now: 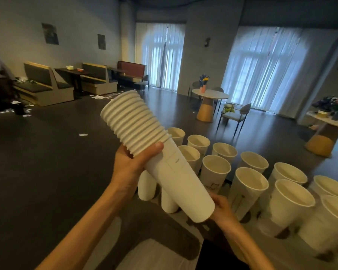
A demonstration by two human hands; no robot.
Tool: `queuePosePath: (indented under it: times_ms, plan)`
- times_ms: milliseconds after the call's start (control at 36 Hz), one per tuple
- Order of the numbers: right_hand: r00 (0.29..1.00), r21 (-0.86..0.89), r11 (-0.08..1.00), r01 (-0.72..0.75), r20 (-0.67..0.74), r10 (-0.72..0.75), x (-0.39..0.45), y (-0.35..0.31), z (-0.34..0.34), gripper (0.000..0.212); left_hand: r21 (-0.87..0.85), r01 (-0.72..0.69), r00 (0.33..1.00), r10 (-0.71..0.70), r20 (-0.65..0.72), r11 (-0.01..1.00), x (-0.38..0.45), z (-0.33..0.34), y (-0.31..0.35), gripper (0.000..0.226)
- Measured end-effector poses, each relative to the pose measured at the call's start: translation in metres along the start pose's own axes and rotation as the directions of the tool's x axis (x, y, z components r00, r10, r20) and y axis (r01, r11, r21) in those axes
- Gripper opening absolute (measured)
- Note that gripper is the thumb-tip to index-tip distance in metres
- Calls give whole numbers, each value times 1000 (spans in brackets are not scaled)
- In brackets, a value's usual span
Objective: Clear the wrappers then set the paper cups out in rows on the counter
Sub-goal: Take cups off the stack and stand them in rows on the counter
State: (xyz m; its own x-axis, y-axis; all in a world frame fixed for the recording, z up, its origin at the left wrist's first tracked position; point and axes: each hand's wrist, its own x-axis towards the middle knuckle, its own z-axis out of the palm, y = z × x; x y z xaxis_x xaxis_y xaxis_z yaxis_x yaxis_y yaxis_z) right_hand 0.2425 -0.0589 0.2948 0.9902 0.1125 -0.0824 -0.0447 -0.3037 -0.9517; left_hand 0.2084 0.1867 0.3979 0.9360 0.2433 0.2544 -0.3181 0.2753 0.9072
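— What are the two hands doing?

— The left hand [132,162] is wrapping its fingers and thumb around the tall nested stack of white paper cups [154,152], at the place where the ribbed rims are meeting the smooth outer cup. The right hand [220,208] is gripping the bottom end of this same stack, with curled fingers under the base. The stack is lying tilted in the air, rims pointing up and to the left, base down and to the right.

— And where are the other cups standing?

— Single white paper cups [248,184] are standing upright, mouths open, in rows on the dark counter [183,227] — just beside and behind the stack, and running to the right edge of the view. Two of them are sitting partly hidden under the stack.

— What is lying further out?

— White scraps of paper [83,134] are lying on the dark floor, more of them near the cushioned booth benches [47,84] by the left wall. A round white table with a pink vase of flowers [210,94] is standing before the curtained windows [261,65] — a grey chair [236,115] is waiting near it.
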Motion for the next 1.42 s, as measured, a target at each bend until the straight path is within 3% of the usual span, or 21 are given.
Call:
queuePosePath:
  times_ms: [83, 139, 250, 333, 472, 583, 639, 750, 889, 1028, 1194, 1250, 1306, 1361, 1417]
  plan:
    - [985, 413, 903, -116, 165, 51, -13, -19, -19, 42, 43, 54, 989, -60, 137, 998, -8, 29, -14, 91]
    - [958, 510, 847, -147, 286, -6, -23, -26, -31, 54, 90, 70, 977, -87, 195, 993, -12, 46, -23, 81]
    - [902, 346, 933, -101, 426, -61, -27, -22, -41, 100, 126, 86, 966, -114, 234, 988, -14, 67, -35, 84]
    - [912, 235, 968, -81, 410, -23, -27, -20, -46, 102, 172, 52, 973, -89, 212, 984, -16, 75, -37, 80]
    - [979, 33, 999, 26, 203, -32, -31, -16, -43, 105, 252, -17, 986, -26, 167, 968, -19, 82, -37, 86]
    - [992, -54, 993, 105, 76, -101, -35, -18, -28, 71, 253, -56, 996, 36, 83, 966, -23, 82, -33, 79]
    - [991, -145, 981, 131, 39, -126, -35, -14, -23, 74, 253, -79, 996, 68, 52, 964, -24, 81, -28, 82]
    - [999, -241, 970, 34, -18, -40, -31, 4, -10, 91, 260, -150, 989, 147, 32, 954, -22, 76, -14, 96]
    - [992, -152, 988, -23, -126, 3, -28, 12, 5, 91, 228, -192, 981, 192, 24, 954, -20, 74, 9, 96]
    - [991, -141, 988, -57, -127, 39, -28, 12, 8, 93, 143, -187, 982, 191, -9, 972, -18, 73, 20, 97]
    - [996, -118, 989, -91, 12, 93, -34, 27, -13, 98, 40, -208, 977, 209, -33, 977, -24, 88, 29, 105]
    - [994, -140, 985, -102, 19, 106, -40, 34, -27, 74, 18, -167, 986, 167, 5, 986, -25, 94, 32, 99]
    - [996, -157, 986, -51, -78, 39, -47, 36, -42, 28, 13, -110, 991, 109, 77, 994, -29, 101, 33, 82]
    - [987, -95, 995, 1, -161, -17, -57, 30, -60, 21, 4, -57, 986, 56, 158, 998, -37, 113, 31, 67]
    - [991, 130, 991, 9, -130, 8, -68, 13, -76, 19, -4, 9, 975, -8, 222, 1000, -46, 128, 25, 66]
